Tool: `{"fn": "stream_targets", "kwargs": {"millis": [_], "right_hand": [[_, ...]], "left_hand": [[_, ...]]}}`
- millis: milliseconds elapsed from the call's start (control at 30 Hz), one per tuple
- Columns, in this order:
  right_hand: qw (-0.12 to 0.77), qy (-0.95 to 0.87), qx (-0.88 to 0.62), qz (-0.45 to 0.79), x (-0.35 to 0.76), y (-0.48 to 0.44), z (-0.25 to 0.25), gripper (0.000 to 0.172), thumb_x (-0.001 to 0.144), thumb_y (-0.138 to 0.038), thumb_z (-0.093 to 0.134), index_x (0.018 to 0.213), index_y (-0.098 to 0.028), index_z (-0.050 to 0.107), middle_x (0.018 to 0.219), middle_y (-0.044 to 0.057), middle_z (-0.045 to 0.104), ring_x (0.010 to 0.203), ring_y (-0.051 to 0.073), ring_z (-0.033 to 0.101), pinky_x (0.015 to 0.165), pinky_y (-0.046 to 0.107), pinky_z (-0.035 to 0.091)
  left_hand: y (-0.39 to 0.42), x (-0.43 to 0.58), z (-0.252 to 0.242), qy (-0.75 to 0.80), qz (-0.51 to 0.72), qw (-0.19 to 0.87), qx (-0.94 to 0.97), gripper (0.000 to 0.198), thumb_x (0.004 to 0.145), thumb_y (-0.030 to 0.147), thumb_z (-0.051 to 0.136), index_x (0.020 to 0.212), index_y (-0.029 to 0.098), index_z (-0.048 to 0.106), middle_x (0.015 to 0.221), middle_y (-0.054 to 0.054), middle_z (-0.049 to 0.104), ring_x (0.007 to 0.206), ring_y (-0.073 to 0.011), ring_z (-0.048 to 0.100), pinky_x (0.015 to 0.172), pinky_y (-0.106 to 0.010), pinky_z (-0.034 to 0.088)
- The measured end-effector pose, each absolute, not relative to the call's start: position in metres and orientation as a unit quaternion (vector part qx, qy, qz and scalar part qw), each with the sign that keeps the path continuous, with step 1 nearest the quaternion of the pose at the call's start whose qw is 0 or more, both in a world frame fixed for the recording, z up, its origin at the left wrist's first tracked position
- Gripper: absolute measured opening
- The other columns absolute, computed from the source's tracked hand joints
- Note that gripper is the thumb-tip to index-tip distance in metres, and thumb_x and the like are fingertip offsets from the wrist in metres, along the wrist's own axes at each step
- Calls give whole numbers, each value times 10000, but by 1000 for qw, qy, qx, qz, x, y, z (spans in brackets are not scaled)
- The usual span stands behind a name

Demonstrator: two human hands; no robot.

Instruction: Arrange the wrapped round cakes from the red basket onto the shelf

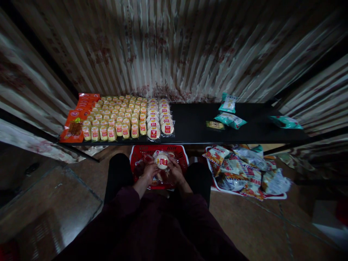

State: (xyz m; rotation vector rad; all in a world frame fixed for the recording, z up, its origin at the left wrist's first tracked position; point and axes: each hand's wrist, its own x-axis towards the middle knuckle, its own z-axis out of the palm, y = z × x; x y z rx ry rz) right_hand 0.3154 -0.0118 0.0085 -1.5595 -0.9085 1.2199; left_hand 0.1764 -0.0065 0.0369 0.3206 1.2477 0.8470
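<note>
A round, pale packaged cake point(162, 162) with a red label is held over the red basket point(186, 158) between my knees. My left hand point(150, 172) grips its left side, fingers closed on the wrapper. On its right side, my right hand point(175, 170) is closed on the same cake. Beneath my hands, other wrapped items lie in the basket, partly hidden. Above stands a black shelf point(194, 125), where similar round cakes point(153, 132) form two columns. To their left are rows of small yellow wrapped cakes point(111, 132).
Orange packets point(74, 125) lie at the shelf's left end. Teal packets point(230, 119) and a small yellow packet point(215, 125) lie to the right. A second basket point(213, 185), heaped with snack bags point(230, 166), sits on the tiled floor. Striped curtains point(163, 47) hang behind the shelf.
</note>
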Motion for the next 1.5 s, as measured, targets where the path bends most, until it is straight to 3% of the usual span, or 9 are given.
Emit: {"fn": "stream_targets", "kwargs": {"millis": [233, 467, 700, 1100, 1500], "right_hand": [[497, -258, -585, 586, 322, -9, 2, 562, 651, -451, 627, 1140, -176, 609, 1036, 79, 694, 918, 232, 652, 803, 356, 521], [578, -182, -519, 602, 320, -12, 2, 392, 615, -419, 737, 954, -233, 671, 963, 13, 718, 932, 208, 651, 822, 332, 514], [581, -130, -487, 639, 316, -17, 23, 338, 564, -360, 808, 839, -228, 661, 798, -5, 727, 697, 182, 666, 670, 310, 530], [612, -131, -472, 621, 321, -19, 35, 316, 612, -364, 789, 858, -235, 640, 772, -14, 725, 674, 172, 660, 629, 303, 530], [568, -179, -407, 693, 318, -26, 49, 450, 683, -342, 750, 1108, -287, 614, 963, -7, 724, 853, 178, 666, 677, 267, 523]], "left_hand": [[-3, 179, 48, 549, 403, 706, 196, 209, 675, 104, 589, 879, 145, 610, 746, -35, 671, 675, -122, 637, 656, -217, 505], [5, 173, 52, 556, 408, 688, 228, 199, 600, 181, 686, 794, 144, 659, 760, -40, 684, 635, -138, 607, 577, -232, 460], [11, 175, 67, 547, 447, 671, 224, 243, 595, 271, 748, 801, 160, 683, 687, -29, 674, 639, -146, 612, 627, -256, 471], [4, 181, 69, 503, 433, 712, 229, 332, 535, 209, 778, 841, 151, 666, 837, -53, 693, 720, -160, 639, 666, -263, 492], [10, 184, 75, 515, 452, 675, 273, 293, 605, 252, 761, 876, 160, 701, 851, -53, 715, 656, -129, 612, 641, -239, 480]]}}
